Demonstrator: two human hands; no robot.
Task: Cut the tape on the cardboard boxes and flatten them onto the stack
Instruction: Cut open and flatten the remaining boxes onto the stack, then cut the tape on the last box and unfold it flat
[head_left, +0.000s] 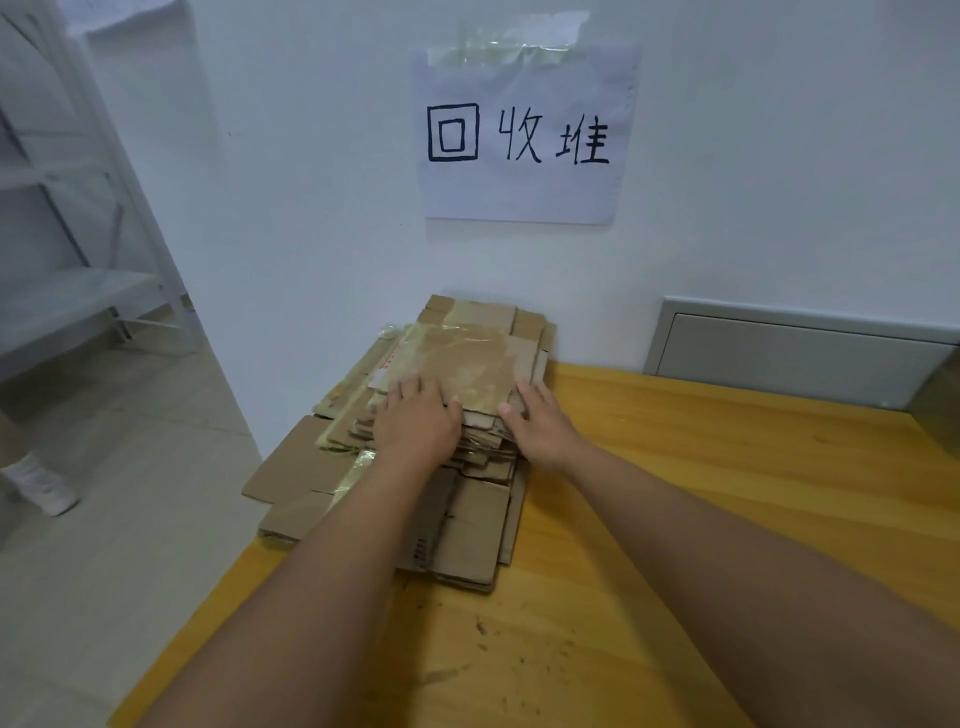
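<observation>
Both hands lie on the top sheet of a stack of flattened cardboard boxes (457, 364) at the far left corner of the yellow wooden table (701, 467), against the white wall. The left hand (415, 421) rests palm down on the near left part of the top sheet, fingers straight and slightly spread, pressing flat and gripping nothing. The right hand (540, 423) rests at the near right edge of that sheet, fingers extended along the side and thumb on the top face, also open and flat rather than curled. The stack holds many flattened boxes; their exact number cannot be told, as the layers overlap. Clear tape covers the top sheet. One paper sign (524, 135) with three handwritten characters is taped to the wall above the stack. One grey panel (800, 353) sits low in the wall at the far right.
</observation>
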